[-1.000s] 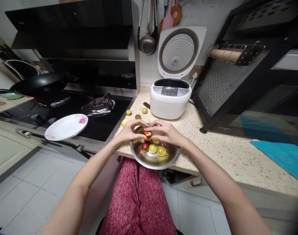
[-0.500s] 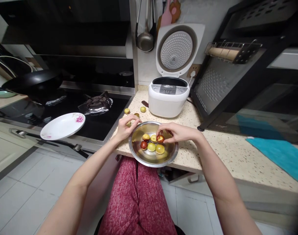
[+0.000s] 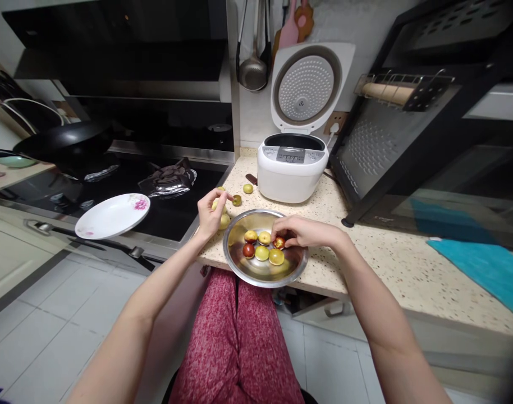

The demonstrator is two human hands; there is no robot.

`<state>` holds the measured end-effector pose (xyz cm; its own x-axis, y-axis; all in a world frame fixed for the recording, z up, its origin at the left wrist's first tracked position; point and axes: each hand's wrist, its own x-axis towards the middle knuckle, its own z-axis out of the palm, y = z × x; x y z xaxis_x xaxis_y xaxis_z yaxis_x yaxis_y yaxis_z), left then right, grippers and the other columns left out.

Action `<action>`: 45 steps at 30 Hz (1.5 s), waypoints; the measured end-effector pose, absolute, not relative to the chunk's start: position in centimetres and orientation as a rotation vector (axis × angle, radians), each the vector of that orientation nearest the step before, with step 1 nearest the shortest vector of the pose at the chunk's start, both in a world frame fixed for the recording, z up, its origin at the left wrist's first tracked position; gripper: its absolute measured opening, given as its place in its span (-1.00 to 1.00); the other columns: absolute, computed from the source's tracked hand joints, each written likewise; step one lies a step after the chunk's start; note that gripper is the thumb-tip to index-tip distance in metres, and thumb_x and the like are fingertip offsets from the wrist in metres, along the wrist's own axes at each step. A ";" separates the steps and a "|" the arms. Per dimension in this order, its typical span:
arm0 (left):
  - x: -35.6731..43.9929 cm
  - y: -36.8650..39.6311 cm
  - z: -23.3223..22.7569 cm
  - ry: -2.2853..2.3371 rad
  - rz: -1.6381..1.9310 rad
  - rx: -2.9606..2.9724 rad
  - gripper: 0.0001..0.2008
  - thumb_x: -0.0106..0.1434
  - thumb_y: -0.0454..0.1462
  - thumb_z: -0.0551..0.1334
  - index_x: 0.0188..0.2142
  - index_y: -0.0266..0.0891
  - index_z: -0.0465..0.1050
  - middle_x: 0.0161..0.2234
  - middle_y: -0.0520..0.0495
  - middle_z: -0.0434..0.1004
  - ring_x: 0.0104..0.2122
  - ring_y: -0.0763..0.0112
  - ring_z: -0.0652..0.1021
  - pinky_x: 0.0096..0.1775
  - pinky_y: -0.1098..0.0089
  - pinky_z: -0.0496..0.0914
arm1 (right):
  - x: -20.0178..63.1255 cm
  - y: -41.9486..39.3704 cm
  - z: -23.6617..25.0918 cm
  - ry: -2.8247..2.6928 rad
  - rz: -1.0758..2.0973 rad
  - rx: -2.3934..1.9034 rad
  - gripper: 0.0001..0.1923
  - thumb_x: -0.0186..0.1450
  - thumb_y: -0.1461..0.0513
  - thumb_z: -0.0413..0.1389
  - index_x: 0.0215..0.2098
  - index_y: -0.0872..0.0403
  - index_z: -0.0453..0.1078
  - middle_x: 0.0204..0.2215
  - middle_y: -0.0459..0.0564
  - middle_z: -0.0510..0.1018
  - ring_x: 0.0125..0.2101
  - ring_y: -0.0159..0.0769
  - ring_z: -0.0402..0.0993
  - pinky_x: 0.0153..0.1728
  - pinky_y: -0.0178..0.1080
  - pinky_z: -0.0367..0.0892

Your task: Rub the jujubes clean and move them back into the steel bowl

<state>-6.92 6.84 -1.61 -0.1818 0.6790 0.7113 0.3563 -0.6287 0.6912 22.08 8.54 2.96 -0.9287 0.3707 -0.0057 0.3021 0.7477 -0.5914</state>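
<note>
A dim kitchen — pale grey tiled floor (image 3: 41,314), speckled beige stone counter (image 3: 391,269), black glass hob (image 3: 126,193) — under a white wall (image 3: 353,22).

A white rice cooker (image 3: 292,174) stands on the speckled bench (image 3: 391,264), past the fingers, with its round lid (image 3: 306,87) up. A metal ladle (image 3: 252,73) and a pink spatula (image 3: 289,31) hang on the wall above it. Out to the left of the fingers, a white plate (image 3: 112,215) with a pink flower sits at the edge of the black stove (image 3: 126,191). A black pan (image 3: 63,143) rests farther back on that stove. Far off to the right of the fingers lies a blue cloth (image 3: 488,269), and a black rack (image 3: 408,129) stands behind it. Below are red patterned trousers (image 3: 235,342) and a grey tiled floor (image 3: 50,314).
</note>
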 end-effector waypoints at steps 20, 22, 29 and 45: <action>-7.3 9.0 -2.5 1.645 1.183 2.282 -0.61 0.29 -0.37 0.25 0.12 -0.20 0.51 0.19 -0.20 0.55 0.19 0.07 0.53 0.26 0.06 0.37 | 21.7 8.9 3.3 -2.583 0.997 -0.535 -0.76 0.38 0.13 0.27 -0.10 0.08 0.68 -0.13 0.08 0.73 -0.13 -0.16 0.65 -0.03 -0.16 0.47; -7.3 9.5 -2.3 1.715 1.037 2.345 -0.49 0.28 -0.37 0.27 0.23 -0.17 0.45 0.28 -0.21 0.48 0.24 0.03 0.50 0.27 0.03 0.36 | 21.5 8.9 3.1 -2.589 0.988 -0.537 -0.76 0.39 0.13 0.26 -0.08 0.08 0.67 -0.13 0.08 0.73 -0.13 -0.16 0.65 -0.04 -0.17 0.46; -7.5 10.1 -1.4 1.928 0.604 2.425 -0.62 0.34 -0.27 0.24 0.14 -0.10 0.52 0.18 -0.20 0.59 0.19 -0.04 0.54 0.17 -0.02 0.38 | 21.1 9.1 2.6 -2.572 0.978 -0.550 -0.74 0.38 0.10 0.26 -0.11 0.09 0.68 -0.15 0.09 0.74 -0.15 -0.16 0.65 -0.06 -0.18 0.48; -6.5 8.6 -2.2 1.842 0.817 2.409 -0.73 0.30 -0.33 0.31 0.00 -0.16 0.58 0.03 -0.25 0.62 0.02 -0.05 0.60 0.14 0.00 0.39 | 20.9 8.7 2.9 -2.531 0.903 -0.583 -0.77 0.40 0.12 0.23 -0.12 0.06 0.67 -0.17 0.06 0.74 -0.18 -0.18 0.65 -0.08 -0.17 0.48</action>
